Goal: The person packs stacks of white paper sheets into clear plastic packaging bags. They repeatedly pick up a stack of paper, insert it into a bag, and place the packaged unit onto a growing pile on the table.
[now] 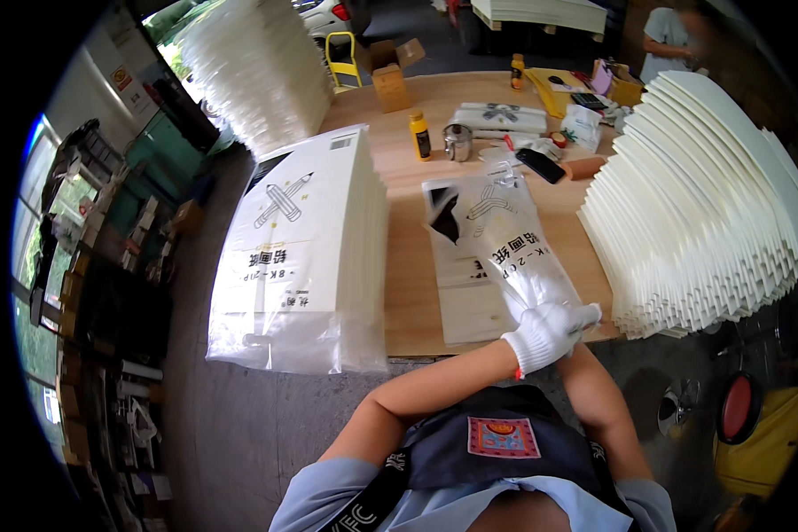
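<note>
While a bag (525, 238) slants over a pack (463, 306) on the table (408, 297), long axis pointing far and slightly left, the left hand (541, 335) curls around its near end. The right hand (585, 316) overlaps, its grip unclear.

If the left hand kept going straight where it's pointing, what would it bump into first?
Probably the right hand, since the left hand overlaps it; beyond that, the tall paper stack on the right. Depth is hard to judge.

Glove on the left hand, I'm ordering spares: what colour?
The glove is white, best seen in the head view.
</note>
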A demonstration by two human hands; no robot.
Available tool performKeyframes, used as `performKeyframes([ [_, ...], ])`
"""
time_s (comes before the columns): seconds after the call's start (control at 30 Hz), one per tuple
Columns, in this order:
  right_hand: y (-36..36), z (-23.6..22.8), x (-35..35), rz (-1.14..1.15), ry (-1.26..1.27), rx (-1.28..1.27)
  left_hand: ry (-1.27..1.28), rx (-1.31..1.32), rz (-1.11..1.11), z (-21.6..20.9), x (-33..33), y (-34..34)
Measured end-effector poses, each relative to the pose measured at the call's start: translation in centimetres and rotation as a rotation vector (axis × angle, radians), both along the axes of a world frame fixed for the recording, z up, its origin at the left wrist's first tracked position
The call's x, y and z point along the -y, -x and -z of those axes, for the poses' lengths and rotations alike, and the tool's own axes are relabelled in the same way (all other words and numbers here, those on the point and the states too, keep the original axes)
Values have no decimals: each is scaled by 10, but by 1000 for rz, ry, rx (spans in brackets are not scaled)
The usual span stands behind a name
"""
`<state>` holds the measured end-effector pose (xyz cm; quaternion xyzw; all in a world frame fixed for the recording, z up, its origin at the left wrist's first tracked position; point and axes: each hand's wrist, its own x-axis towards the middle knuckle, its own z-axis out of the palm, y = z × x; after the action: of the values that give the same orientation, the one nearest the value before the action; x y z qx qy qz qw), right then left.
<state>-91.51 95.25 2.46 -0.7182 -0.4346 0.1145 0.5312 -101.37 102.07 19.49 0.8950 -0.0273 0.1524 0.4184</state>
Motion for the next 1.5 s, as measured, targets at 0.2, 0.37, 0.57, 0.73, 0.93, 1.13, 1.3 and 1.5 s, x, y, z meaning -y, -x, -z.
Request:
performKeyframes([
  [0.2, 70, -70, 35, -65, 518, 397, 58, -109, -217, 95, -48, 34],
  [0.37, 70, -46, 63, 398, 453, 639, -6, -111, -96, 113, -23, 72],
  [0.57, 28, -16, 77, 377, 826, 675, -303, -24, -588, 196, -73, 133],
  [0.73, 55, -57, 100, 111, 893, 647, 202, -201, -949, 181, -68, 177],
  [0.93, 106, -82, 150, -186, 1056, 548, 123, -267, -627, 129, -29, 243],
  [1.13, 74, -57, 115, 18, 815, 531, 31, -175, -702, 142, -52, 191],
  [1.3, 66, -75, 132, -322, 832, 432, 58, -60, -795, 183, -77, 188],
  [1.5, 26, -5, 135, -86, 714, -919, 29, -84, -890, 192, -79, 199],
])
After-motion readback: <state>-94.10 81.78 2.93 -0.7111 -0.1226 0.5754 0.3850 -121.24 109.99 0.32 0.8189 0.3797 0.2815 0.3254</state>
